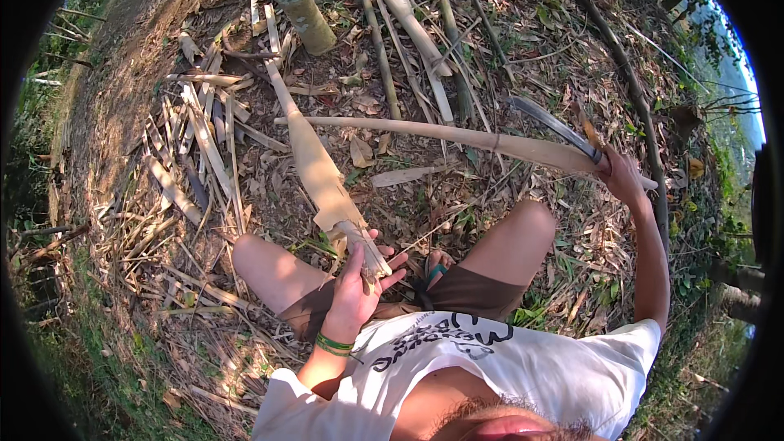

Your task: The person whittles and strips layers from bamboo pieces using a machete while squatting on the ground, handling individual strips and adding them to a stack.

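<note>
Dry leaf litter (588,253) — left grip (354,287) holds frayed, flattened stalk (317,165)

1. The long strip (317,165) runs forward from the left hand (351,290) toward the tree trunk (296,4).
2. The pole (465,136) stretches crosswise, its left end at the strip.
3. The right hand (624,175), by the pole's right end, holds the knife (549,120).
4. Scraps (202,135) lie left of the strip.

One left hand (354,290), one right hand (624,181), one knife (558,128), one pale strip (317,167), one curved pole (469,138), one trunk (296,4), one shirt (543,367), one pair of shorts (492,286), one sandal (435,273) visible, two knees (531,227), wood offcuts (209,143) too many to count, fallen leaves (361,152) also beyond counting.
</note>
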The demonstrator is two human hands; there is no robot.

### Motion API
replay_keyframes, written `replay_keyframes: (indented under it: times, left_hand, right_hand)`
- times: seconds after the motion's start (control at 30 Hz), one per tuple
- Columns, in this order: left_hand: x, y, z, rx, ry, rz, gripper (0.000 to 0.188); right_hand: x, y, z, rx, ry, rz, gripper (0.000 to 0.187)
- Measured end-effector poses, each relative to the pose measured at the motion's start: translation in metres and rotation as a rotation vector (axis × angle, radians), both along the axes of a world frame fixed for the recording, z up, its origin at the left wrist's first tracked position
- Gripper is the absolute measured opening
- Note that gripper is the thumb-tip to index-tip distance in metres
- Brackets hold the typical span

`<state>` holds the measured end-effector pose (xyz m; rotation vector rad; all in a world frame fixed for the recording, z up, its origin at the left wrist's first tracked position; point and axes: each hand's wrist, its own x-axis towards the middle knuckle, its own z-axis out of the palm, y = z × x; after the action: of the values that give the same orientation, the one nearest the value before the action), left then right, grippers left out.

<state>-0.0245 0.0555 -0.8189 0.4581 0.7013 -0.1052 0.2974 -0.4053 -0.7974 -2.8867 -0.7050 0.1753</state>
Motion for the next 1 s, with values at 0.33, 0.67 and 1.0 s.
replay_keyframes:
  times: [0.33, 0.67, 1.0]
  left_hand:
    - [0.030, -0.035, -0.047, 0.026, -0.135, -0.002, 0.043]
    - [0.056, -0.071, -0.074, -0.002, -0.026, -0.020, 0.045]
    - [0.104, -0.107, -0.146, 0.060, -0.166, -0.042, 0.048]
  right_hand:
    - [-0.056, -0.083, 0.006, -0.017, -0.098, -0.354, 0.036]
    - [-0.080, -0.128, 0.013, -0.035, -0.240, -0.536, 0.041]
    - [0.015, 0.017, -0.070, -0.031, -0.207, -0.645, 0.045]
